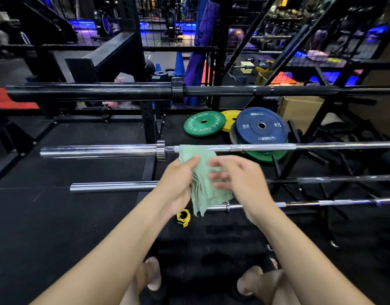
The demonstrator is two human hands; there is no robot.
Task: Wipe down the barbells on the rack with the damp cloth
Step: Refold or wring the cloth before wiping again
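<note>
Both hands meet in front of the rack with the green cloth (200,179) between them. The left hand (178,183) grips the bunched cloth, thumb and fingers curled round its left edge. The right hand (236,177) is blurred; its fingers look lightly curled onto the cloth's right side, pinching or folding it, though the exact hold is hard to read. The cloth's upper corner reaches the chrome barbell (266,148) just beyond the hands, at the shaft next to its collar, but whether it touches the bar or only overlaps it in view cannot be told.

4 bars show on the rack: the black barbell (90,91) far beyond and above the hands, the chrome one, a third barbell (115,187) passing behind the hands, and a thin lowest barbell (321,203) to the right, nearest the wrists.

My reading is that the cloth is being regathered or refolded, not pressed along a bar. No bar shows a wet streak or a clear difference in shine, so which are already wiped cannot be judged. The wiping looks to be at an early or in-between stage, with most bar length probably left to cover.
</note>
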